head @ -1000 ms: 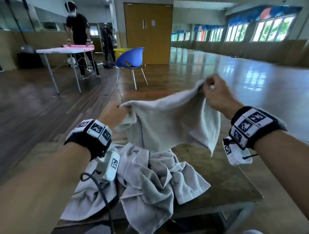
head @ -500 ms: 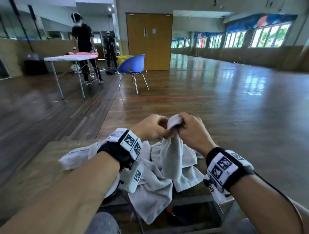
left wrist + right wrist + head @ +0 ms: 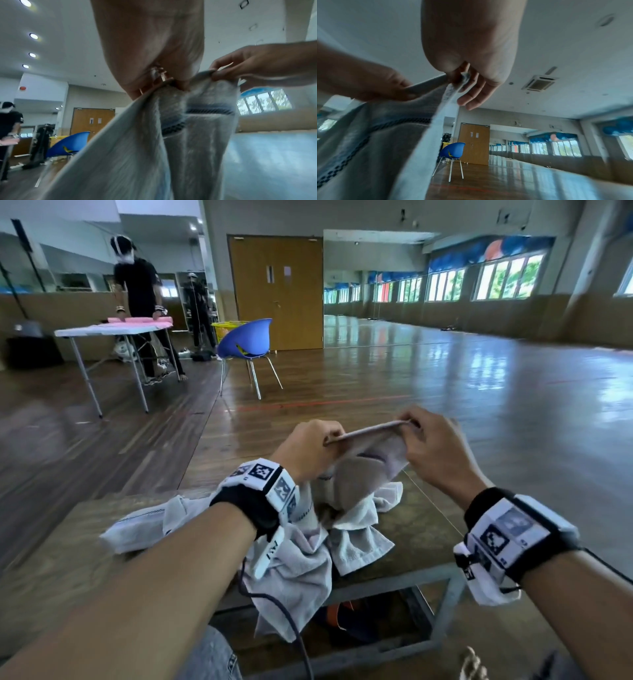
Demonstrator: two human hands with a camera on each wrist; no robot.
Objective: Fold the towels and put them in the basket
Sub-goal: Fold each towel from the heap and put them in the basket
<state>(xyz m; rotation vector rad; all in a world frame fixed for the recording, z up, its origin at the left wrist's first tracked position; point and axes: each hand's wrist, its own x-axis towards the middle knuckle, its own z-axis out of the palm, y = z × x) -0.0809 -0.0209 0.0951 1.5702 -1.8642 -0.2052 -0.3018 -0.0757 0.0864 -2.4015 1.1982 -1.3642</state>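
A pale grey towel point(image 3: 363, 470) with a dark woven stripe point(image 3: 207, 110) hangs doubled over above the table. My left hand point(image 3: 313, 445) pinches one end of its top edge and my right hand point(image 3: 428, 440) pinches the other end, so the edge is stretched taut between them. The towel point(image 3: 373, 142) fills the lower left of the right wrist view. Below it, a crumpled heap of grey towels point(image 3: 298, 546) lies on the table. No basket for the towels shows near me.
The worn table point(image 3: 411, 539) has a metal frame at its near edge. A blue chair point(image 3: 248, 340) stands on the wooden floor ahead, with a yellow basket point(image 3: 226, 326) behind it. At far left a person stands at a folding table point(image 3: 113, 332) with pink cloth.
A second ago the towel was spread wide and high. My hands then met at its top, and now they have drawn apart a little, stretching the doubled edge.
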